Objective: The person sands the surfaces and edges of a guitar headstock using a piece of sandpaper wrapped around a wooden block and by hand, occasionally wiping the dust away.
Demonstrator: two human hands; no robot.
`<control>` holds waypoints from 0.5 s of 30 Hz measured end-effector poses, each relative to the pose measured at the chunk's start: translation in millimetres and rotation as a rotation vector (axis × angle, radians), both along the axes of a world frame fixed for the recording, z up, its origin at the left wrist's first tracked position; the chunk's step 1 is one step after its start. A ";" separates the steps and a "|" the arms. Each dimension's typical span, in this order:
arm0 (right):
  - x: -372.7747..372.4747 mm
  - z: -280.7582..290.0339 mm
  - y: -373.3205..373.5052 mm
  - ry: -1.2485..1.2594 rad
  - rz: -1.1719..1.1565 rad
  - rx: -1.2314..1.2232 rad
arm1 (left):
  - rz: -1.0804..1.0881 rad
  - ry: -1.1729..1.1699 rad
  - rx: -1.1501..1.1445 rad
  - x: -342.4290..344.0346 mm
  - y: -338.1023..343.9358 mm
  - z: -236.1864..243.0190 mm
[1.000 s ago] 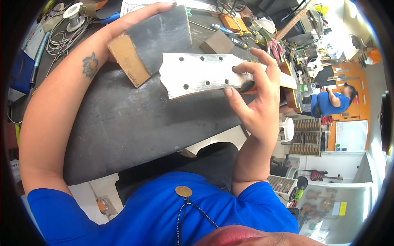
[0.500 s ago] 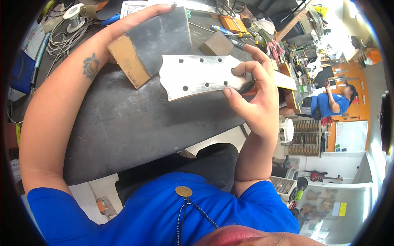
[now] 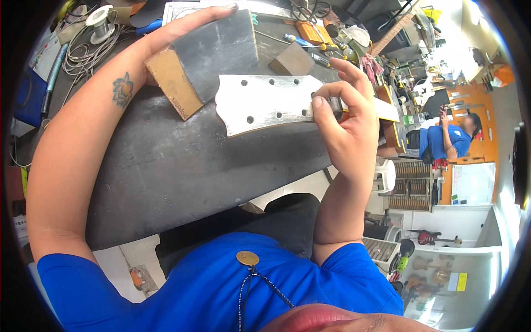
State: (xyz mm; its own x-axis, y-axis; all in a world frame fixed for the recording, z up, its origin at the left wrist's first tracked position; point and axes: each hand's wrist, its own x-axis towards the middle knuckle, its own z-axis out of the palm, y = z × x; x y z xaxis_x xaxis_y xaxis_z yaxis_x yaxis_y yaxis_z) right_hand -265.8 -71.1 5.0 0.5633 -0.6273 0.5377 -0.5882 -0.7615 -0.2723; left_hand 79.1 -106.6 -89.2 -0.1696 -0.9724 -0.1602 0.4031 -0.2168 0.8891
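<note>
A white guitar headstock [image 3: 265,105] with dark tuner holes in two rows lies over the dark workbench, its neck running off to the right. At its narrow right end is my right hand [image 3: 351,113], thumb and index finger closed together at the edge. To the left, a folded sheet of sandpaper [image 3: 218,55], dark grey with a brown backing, overlaps the headstock's left end or lies close by it. My left hand [image 3: 213,14] reaches behind this sheet and grips it. Only fingertips show at its top edge; the rest is hidden.
Behind the headstock sits a brown block [image 3: 293,59]. Screwdrivers [image 3: 298,40] and other tools crowd the back right. A wire spool [image 3: 100,25] and coiled cable [image 3: 83,58] lie at the far left. A person [image 3: 445,141] in blue stands far right.
My right thumb has moved up and right to meet the index finger at the headstock's end. The left hand and sandpaper have barely moved.
</note>
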 end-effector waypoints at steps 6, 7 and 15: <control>4.5 0.2 -5.2 -0.102 0.016 0.019 | -0.010 0.006 0.001 1.1 0.5 -0.9; 1.8 -0.7 -6.2 -0.176 0.020 0.031 | -0.015 0.006 -0.001 1.1 0.8 0.4; -74.3 7.0 20.4 -0.520 0.264 0.278 | -0.045 -0.016 0.003 0.0 -0.5 5.4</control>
State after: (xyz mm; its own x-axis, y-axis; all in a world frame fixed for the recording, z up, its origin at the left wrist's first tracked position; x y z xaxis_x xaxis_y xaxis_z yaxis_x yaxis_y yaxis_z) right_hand -340.2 -50.8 11.9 0.4275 -0.6582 0.6197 -0.1286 -0.7228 -0.6790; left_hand 79.1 -107.1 -83.7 -0.2107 -0.9634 -0.1658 0.3787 -0.2368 0.8947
